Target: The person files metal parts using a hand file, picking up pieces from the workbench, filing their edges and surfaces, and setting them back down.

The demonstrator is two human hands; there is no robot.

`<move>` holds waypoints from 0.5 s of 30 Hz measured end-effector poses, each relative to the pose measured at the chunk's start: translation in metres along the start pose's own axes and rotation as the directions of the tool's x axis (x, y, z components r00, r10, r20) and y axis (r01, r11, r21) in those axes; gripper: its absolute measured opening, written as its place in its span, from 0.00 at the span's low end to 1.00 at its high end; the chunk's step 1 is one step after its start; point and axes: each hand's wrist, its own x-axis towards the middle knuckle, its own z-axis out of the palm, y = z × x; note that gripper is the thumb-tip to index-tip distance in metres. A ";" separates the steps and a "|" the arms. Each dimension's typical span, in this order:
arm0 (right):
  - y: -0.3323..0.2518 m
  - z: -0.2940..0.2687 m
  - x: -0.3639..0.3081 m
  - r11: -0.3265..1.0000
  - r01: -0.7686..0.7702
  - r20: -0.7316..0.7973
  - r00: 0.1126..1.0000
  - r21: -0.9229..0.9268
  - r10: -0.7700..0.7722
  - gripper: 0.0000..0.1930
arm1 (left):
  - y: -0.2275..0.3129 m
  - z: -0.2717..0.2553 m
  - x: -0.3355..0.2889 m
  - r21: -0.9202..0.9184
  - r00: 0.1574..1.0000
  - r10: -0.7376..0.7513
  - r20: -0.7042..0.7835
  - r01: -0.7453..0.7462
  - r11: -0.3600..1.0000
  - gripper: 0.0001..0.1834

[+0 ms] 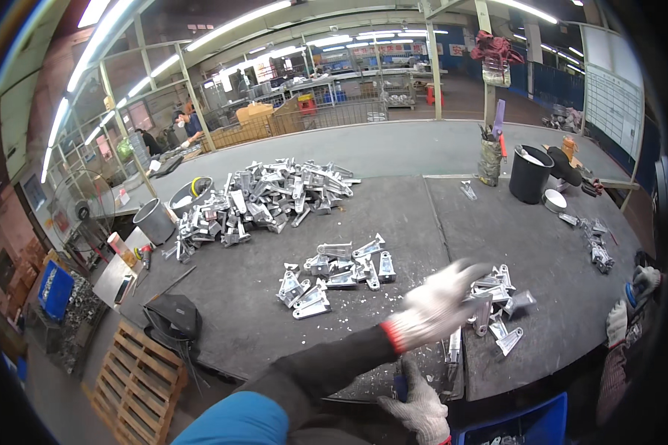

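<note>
My left hand (436, 302), in a white knit glove with a red cuff, reaches across to the right. Blurred by motion, its fingers look stretched out and apart beside a small pile of silver metal brackets (482, 315). Just past the fingers, a smeared bracket (523, 301) shows at the pile's right side. Below, at the table's front edge, my right hand (421, 409) wears a greyish glove. Its thumb and fingers curl about a dark blue thing (400, 386), mostly hidden. A second group of brackets (341, 273) lies left of my left hand.
A large heap of brackets (267, 196) covers the table's far left. Black buckets (531, 174) stand far right and left. A blue bin (523, 424) sits below the front edge. At the right edge, another person's gloved hands (617, 322) are close by. A wooden pallet (137, 382) lies lower left.
</note>
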 end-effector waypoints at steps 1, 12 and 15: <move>-0.008 -0.004 0.001 1.000 -0.022 0.032 0.999 -0.014 0.022 0.58 | -0.023 -0.007 -0.029 0.209 0.989 0.082 -0.121 -0.055 0.976 0.33; -0.079 -0.015 0.035 0.735 -0.117 0.060 0.976 -0.668 0.210 0.54 | -0.089 -0.102 -0.370 0.308 0.404 -0.153 -0.902 0.850 0.428 0.19; -0.047 0.005 0.059 0.609 -0.018 -0.012 1.000 -0.793 0.015 0.49 | -0.090 -0.130 -0.372 0.342 0.403 -0.105 -0.909 0.866 0.365 0.21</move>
